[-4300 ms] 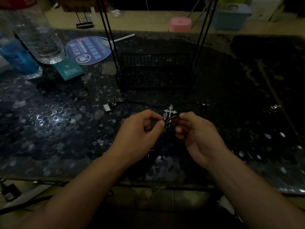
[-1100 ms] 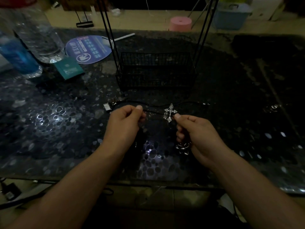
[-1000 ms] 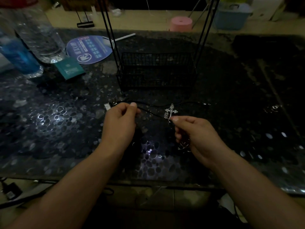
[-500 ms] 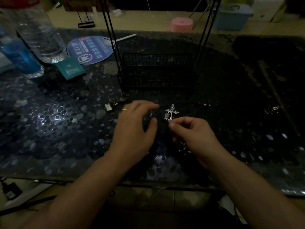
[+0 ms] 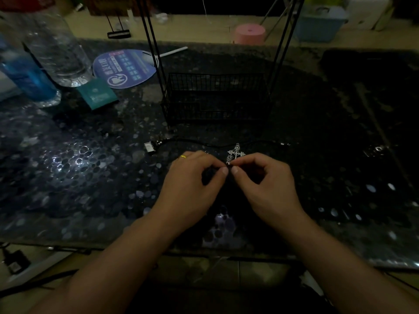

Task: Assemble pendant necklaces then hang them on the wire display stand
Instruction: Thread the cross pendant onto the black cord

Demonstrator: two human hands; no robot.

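Note:
A silver cross pendant (image 5: 235,153) stands up just beyond my fingertips, low in the middle of the dark table. My right hand (image 5: 265,180) pinches its lower end between thumb and forefinger. My left hand (image 5: 195,177), a gold ring on one finger, pinches something dark right beside it, thumb tip almost touching the right thumb; the scene is too dim to make that thing out. A black cord (image 5: 192,142) with a small metal clasp (image 5: 149,147) lies across the table behind the hands. The black wire display stand (image 5: 217,98) rises behind that, its basket base facing me.
At the left stand a clear water bottle (image 5: 56,53) and a blue bottle (image 5: 27,78), with a teal card (image 5: 97,94) and a round blue fan (image 5: 125,68). A pink stool (image 5: 249,34) and blue bin (image 5: 317,26) are on the floor beyond. The table's front edge runs under my wrists.
My left hand pulled away to the left with the cord, then came back and now meets the right hand's fingertips at the pendant. The right hand stayed put.

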